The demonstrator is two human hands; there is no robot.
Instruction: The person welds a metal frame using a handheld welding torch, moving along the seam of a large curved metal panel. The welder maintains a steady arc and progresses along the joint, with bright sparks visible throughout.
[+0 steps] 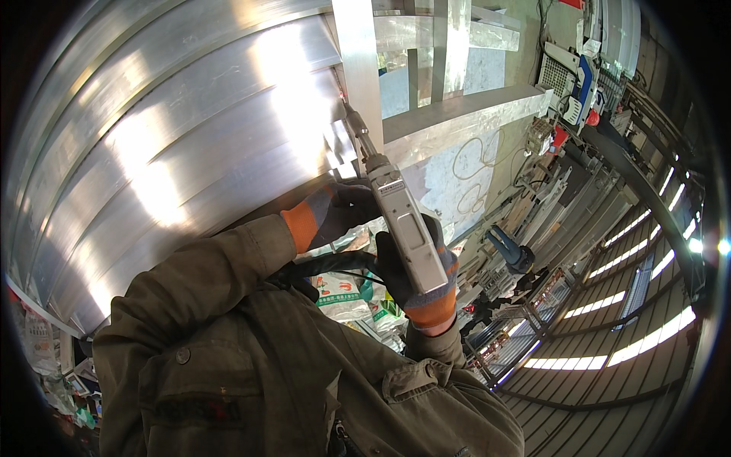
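A welding gun [411, 228] with a long grey box-shaped body and a narrow metal nozzle lies slantwise in front of me, tip up and to the left. My right hand [430, 293], in a grey, orange and black glove, is wrapped round its rear part. From the left, my left hand [327, 217], gloved alike, closes on the gun's side behind the nozzle; its fingertips are partly hidden. The tip meets the edge of an upright metal bar [358, 76], beside a large panel of overlapping shiny metal strips [205, 129]. A black cable [331, 265] runs from the gun towards my body.
Metal crossbars [464, 122] join the upright bar on the right. Printed plastic bags [343, 297] lie below my hands. Farther right are a blue-and-white machine [582, 91], a blue-handled tool [510, 250] and stacks of metal profiles [552, 202].
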